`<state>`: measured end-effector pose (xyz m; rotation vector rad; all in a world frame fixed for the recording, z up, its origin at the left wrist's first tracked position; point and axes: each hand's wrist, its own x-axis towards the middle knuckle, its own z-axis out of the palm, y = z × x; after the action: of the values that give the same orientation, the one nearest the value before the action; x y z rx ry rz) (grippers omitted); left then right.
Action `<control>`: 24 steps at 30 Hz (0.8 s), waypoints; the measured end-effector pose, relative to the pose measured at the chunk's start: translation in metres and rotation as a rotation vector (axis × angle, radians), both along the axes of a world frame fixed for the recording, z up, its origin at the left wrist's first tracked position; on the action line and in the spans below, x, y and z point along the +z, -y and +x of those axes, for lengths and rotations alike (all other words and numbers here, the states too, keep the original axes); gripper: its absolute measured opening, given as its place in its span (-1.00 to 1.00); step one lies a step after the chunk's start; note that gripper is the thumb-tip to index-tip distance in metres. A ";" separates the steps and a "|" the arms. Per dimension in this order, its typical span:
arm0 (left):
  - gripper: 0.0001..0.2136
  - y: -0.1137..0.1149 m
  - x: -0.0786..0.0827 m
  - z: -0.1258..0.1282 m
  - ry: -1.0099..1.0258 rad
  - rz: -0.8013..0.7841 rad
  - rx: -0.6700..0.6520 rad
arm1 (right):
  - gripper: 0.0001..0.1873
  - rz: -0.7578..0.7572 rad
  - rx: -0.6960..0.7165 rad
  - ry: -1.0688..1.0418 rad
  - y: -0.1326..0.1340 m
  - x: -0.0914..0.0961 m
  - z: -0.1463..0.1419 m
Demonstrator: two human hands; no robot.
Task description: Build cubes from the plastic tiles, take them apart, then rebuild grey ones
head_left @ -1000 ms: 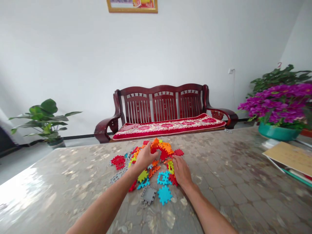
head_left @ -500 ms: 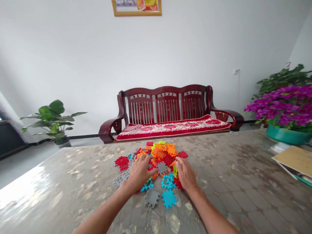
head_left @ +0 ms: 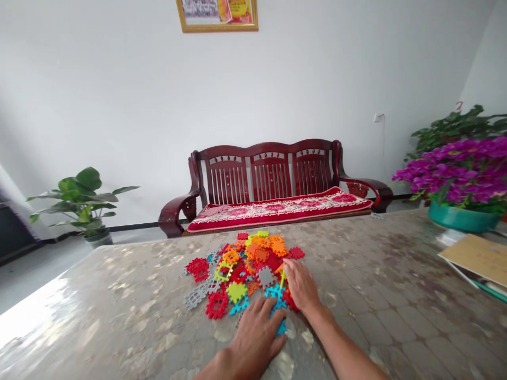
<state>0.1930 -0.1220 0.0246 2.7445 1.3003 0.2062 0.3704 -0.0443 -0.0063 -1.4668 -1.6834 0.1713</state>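
Observation:
A heap of notched, interlocking plastic tiles in red, orange, yellow-green, blue and grey lies on the table. My left hand [head_left: 259,330] is palm down at the near side of the heap, its fingers stretched over a blue tile [head_left: 282,328] that they partly cover. To the right of the heap, my right hand [head_left: 301,286] has its fingers closed at the edge of a tile; an orange and a yellow-green tile [head_left: 282,278] show beside the fingertips, and which one is pinched is unclear. Between the hands and the pile sits a grey tile [head_left: 266,276].
The patterned table [head_left: 130,301] stretches to both sides. Papers and a brown folder [head_left: 479,258] lie at the right, near purple flowers in a teal pot [head_left: 461,215]. Behind stands a dark red wooden bench [head_left: 271,174]; a potted plant [head_left: 85,198] is at the left.
My left hand has moved from the heap's left side toward me and right, onto the near blue tile, uncovering red and yellow-green tiles. My right hand stays almost in place; the view shifted slightly.

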 end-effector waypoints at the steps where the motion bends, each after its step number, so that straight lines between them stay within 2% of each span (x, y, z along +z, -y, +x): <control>1: -0.71 -0.003 0.001 0.001 -0.018 0.029 -0.010 | -0.49 0.000 0.002 -0.005 0.000 0.000 0.000; 5: -0.89 -0.014 0.007 0.000 -0.040 0.100 -0.062 | -0.47 -0.017 0.006 -0.021 -0.001 0.000 0.001; 11: -0.81 -0.015 0.011 -0.002 0.061 0.032 0.023 | -0.45 -0.047 0.020 -0.015 0.002 0.003 0.002; 15: -0.62 -0.007 0.009 -0.004 0.054 0.023 -0.036 | -0.47 -0.048 0.018 0.003 0.004 0.007 0.001; 24: -0.78 -0.013 0.002 -0.004 0.008 0.096 -0.099 | -0.52 -0.013 0.034 0.007 0.007 0.007 0.003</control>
<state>0.1885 -0.1093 0.0270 2.8761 1.1791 0.2783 0.3734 -0.0509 0.0008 -1.4501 -1.7169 0.1961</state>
